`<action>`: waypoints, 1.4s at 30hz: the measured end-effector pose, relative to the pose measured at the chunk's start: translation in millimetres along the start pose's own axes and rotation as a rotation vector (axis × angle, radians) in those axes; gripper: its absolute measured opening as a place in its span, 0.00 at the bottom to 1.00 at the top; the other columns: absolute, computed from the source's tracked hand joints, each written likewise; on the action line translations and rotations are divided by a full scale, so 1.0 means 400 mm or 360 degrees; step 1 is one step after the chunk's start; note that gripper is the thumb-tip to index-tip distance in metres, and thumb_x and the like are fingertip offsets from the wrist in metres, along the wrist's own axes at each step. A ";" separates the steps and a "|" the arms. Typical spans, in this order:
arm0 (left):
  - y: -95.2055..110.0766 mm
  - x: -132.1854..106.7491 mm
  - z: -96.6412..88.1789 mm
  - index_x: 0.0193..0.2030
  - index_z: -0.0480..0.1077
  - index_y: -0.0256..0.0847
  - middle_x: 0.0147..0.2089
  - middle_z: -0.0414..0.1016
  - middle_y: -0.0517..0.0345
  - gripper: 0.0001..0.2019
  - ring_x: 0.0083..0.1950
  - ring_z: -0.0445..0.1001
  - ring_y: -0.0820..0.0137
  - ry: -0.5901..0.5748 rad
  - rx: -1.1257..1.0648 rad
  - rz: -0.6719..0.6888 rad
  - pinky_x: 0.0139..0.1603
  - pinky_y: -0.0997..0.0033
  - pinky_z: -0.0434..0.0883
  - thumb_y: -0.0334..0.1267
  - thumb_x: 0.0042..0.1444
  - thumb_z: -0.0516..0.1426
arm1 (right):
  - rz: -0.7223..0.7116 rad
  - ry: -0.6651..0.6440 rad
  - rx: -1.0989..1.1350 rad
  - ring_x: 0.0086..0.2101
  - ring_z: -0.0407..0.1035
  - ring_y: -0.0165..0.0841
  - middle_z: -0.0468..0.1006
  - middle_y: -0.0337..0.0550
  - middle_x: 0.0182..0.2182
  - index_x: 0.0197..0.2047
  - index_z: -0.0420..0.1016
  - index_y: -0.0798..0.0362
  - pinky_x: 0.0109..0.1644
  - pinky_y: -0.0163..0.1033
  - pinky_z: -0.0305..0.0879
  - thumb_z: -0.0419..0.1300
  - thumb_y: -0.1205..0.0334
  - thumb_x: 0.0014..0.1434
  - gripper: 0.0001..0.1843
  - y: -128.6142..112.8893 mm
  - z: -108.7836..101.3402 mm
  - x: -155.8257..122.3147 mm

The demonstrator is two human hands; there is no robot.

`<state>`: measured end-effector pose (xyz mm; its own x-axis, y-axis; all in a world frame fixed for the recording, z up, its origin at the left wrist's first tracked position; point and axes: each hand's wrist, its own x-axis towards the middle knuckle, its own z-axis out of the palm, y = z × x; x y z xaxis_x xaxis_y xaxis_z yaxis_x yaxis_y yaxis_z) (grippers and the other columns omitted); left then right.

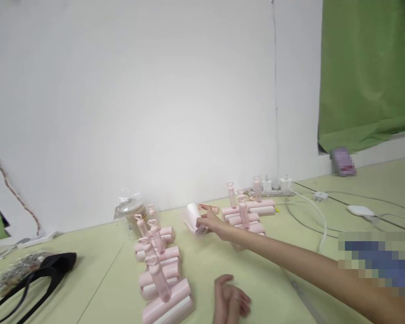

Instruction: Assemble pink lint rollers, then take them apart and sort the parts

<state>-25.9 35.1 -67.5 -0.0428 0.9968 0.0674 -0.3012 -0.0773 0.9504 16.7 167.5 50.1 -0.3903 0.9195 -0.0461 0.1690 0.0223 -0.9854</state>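
My right hand [213,222] reaches out over the far middle of the table, its fingers closed around a lint roller [193,212] with a white roll, slightly blurred. My left hand [232,299] is low at the front edge of the view, fingers loosely curled and apart, with nothing visible in it. To the left stands a row of pink lint rollers [168,300] with upright clear-pink handles ending in heart-shaped loops. Beyond my right wrist is a second group of the same lint rollers [243,218], partly hidden by my forearm.
A clear container [135,218] stands behind the left row. At far left lie a black strap [59,261] and a beaded bundle [18,272]. A power strip [273,192], white cable [319,216] and white device [360,210] are at right. The white wall [175,99] closes the back.
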 end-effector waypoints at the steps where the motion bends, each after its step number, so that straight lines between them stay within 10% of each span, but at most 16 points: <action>1: 0.021 0.010 0.002 0.39 0.56 0.41 0.26 0.70 0.59 0.30 0.20 0.66 0.75 0.0109 -0.0011 0.0018 0.19 0.77 0.62 0.61 0.37 0.57 | 0.0007 -0.0075 0.0137 0.33 0.68 0.30 0.70 0.40 0.37 0.49 0.60 0.52 0.35 0.37 0.66 0.52 0.67 0.54 0.18 0.006 -0.033 -0.052; 5: 0.121 0.059 0.040 0.44 0.51 0.40 0.39 0.64 0.52 0.35 0.28 0.70 0.69 0.0397 0.0215 -0.0189 0.16 0.74 0.67 0.63 0.37 0.55 | 0.0099 -0.0412 0.0537 0.31 0.69 0.33 0.73 0.44 0.31 0.43 0.64 0.56 0.37 0.40 0.65 0.49 0.67 0.46 0.18 0.046 -0.123 -0.255; 8: 0.194 0.086 0.088 0.43 0.55 0.37 0.38 0.64 0.51 0.30 0.26 0.71 0.69 0.0020 0.0648 -0.0305 0.10 0.78 0.62 0.60 0.42 0.53 | 0.0216 -0.0548 0.1049 0.36 0.70 0.37 0.74 0.49 0.34 0.42 0.65 0.58 0.43 0.45 0.62 0.50 0.63 0.48 0.17 0.089 -0.140 -0.333; 17: 0.297 0.146 0.168 0.30 0.70 0.35 0.24 0.69 0.55 0.19 0.17 0.64 0.72 -0.0284 0.1221 -0.0215 0.06 0.80 0.52 0.51 0.39 0.59 | 0.0467 -0.0237 0.1962 0.44 0.67 0.43 0.75 0.52 0.40 0.45 0.64 0.57 0.47 0.49 0.61 0.55 0.49 0.50 0.24 0.151 -0.164 -0.344; 21: 0.304 0.155 0.161 0.50 0.62 0.35 0.24 0.69 0.58 0.30 0.18 0.66 0.71 -0.0243 0.1235 -0.0225 0.09 0.79 0.54 0.53 0.42 0.56 | 0.0446 -0.0202 0.2245 0.43 0.68 0.41 0.75 0.47 0.37 0.42 0.66 0.52 0.49 0.50 0.59 0.55 0.52 0.50 0.17 0.166 -0.166 -0.350; 25: 0.303 0.140 0.129 0.62 0.34 0.41 0.30 0.69 0.60 0.42 0.28 0.71 0.70 0.0138 0.0874 0.0087 0.25 0.76 0.66 0.48 0.46 0.55 | 0.0504 -0.0136 0.2464 0.40 0.69 0.36 0.74 0.45 0.33 0.42 0.67 0.52 0.48 0.45 0.61 0.56 0.56 0.50 0.16 0.172 -0.170 -0.349; 29: 0.277 0.096 0.090 0.58 0.44 0.47 0.44 0.68 0.56 0.38 0.42 0.70 0.68 0.0243 0.0378 0.0255 0.41 0.70 0.67 0.44 0.43 0.58 | 0.0446 -0.0059 0.2613 0.41 0.68 0.34 0.72 0.45 0.36 0.42 0.68 0.53 0.47 0.42 0.62 0.56 0.57 0.51 0.15 0.160 -0.189 -0.351; 34: 0.170 0.079 0.041 0.45 0.54 0.43 0.37 0.69 0.56 0.31 0.38 0.71 0.63 0.0565 0.0371 0.0196 0.39 0.65 0.67 0.42 0.33 0.64 | 0.0320 -0.0142 0.2737 0.41 0.67 0.34 0.71 0.45 0.38 0.44 0.68 0.52 0.46 0.41 0.62 0.55 0.57 0.51 0.17 0.142 -0.211 -0.356; 42: 0.046 0.091 -0.004 0.44 0.57 0.38 0.37 0.69 0.53 0.29 0.43 0.69 0.61 0.0066 0.0742 0.0106 0.48 0.62 0.62 0.42 0.34 0.63 | 0.0561 -0.0419 0.2711 0.38 0.67 0.33 0.70 0.44 0.36 0.46 0.66 0.51 0.37 0.38 0.64 0.55 0.56 0.51 0.18 0.140 -0.184 -0.375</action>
<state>-34.5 69.8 -48.0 -0.0886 0.9876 0.1296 0.1631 -0.1139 0.9800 151.2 59.6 13.9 -0.6985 0.7038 -0.1293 -0.7119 -0.7019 0.0251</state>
